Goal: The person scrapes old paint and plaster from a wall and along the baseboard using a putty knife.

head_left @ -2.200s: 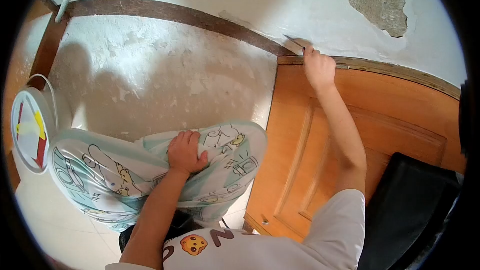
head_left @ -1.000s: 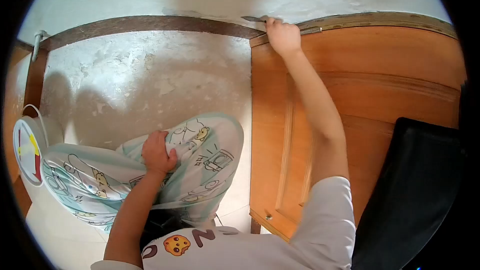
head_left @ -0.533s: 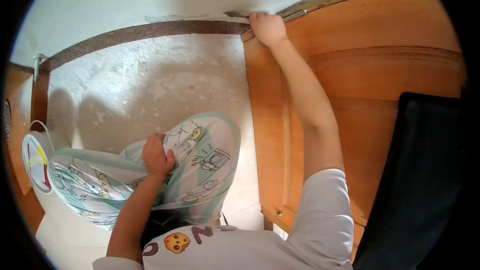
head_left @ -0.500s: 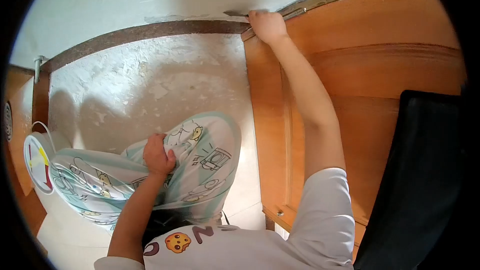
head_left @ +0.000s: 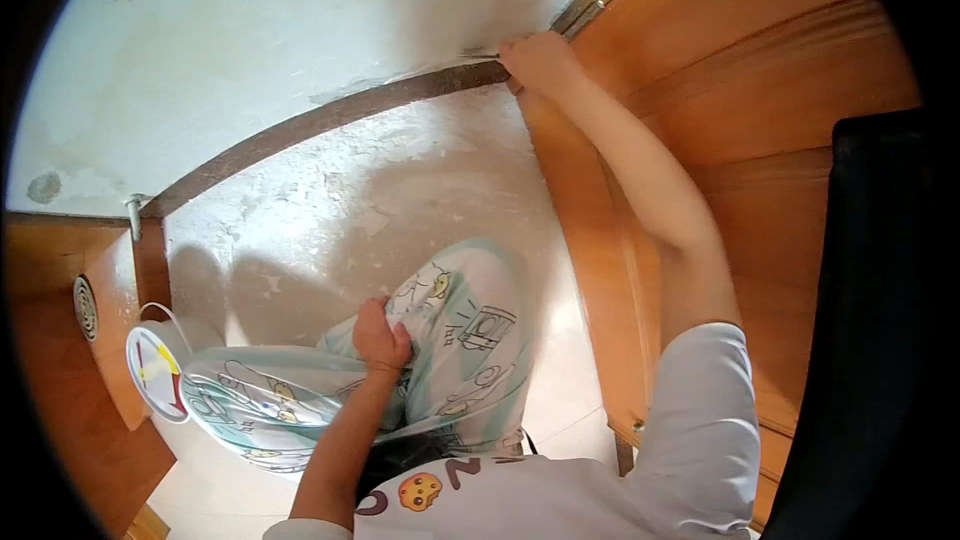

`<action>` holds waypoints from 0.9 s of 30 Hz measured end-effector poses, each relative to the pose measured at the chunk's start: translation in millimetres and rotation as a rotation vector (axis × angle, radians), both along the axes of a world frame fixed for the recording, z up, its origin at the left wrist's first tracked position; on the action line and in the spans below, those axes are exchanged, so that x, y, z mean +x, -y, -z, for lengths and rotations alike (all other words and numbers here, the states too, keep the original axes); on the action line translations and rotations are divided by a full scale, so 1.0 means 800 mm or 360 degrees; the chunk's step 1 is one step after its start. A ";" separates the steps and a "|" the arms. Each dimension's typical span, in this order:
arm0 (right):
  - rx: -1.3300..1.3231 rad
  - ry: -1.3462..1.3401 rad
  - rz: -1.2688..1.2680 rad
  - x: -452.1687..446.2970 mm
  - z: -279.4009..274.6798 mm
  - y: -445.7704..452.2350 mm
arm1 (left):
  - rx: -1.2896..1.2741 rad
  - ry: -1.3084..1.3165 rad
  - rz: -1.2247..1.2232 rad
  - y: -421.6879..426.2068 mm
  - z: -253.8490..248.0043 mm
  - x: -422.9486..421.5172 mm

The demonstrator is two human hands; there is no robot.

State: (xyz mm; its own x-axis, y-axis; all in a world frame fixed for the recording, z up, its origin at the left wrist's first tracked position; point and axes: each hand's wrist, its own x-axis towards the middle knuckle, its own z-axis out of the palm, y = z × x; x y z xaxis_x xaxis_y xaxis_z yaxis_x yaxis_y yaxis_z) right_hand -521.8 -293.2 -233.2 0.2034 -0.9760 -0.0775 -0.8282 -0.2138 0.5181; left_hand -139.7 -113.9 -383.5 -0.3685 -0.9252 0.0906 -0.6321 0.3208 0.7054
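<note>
My right hand (head_left: 543, 62) is closed around a slim putty knife at the foot of the pale wall (head_left: 250, 40), beside the corner where the brown trim (head_left: 330, 120) meets the wooden door panel. The knife's thin blade (head_left: 480, 53) points left and lies against or close to the wall just above the trim; its other end shows past my hand. My left hand (head_left: 382, 340) rests on my patterned trousers (head_left: 470, 340) near the knee. Its fingers are curled in, and whatever they may hold is hidden.
A white bucket (head_left: 155, 372) with a handle stands left of my leg. Wooden panelling (head_left: 690, 90) runs along the right, with a black padded object (head_left: 870, 290) over it. A metal pipe (head_left: 135, 215) sticks out at the left corner. Below the trim is a rough whitish surface (head_left: 300, 190).
The view has turned and shifted, so most things appear farther right and lower. My right hand stays by the corner with the putty knife, and my left hand remains on my leg.
</note>
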 end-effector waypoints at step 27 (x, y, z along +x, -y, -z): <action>-0.0040 0.0461 -0.0176 0.077 0.111 0.066 | 0.0050 -0.0136 0.0021 -0.002 0.005 0.005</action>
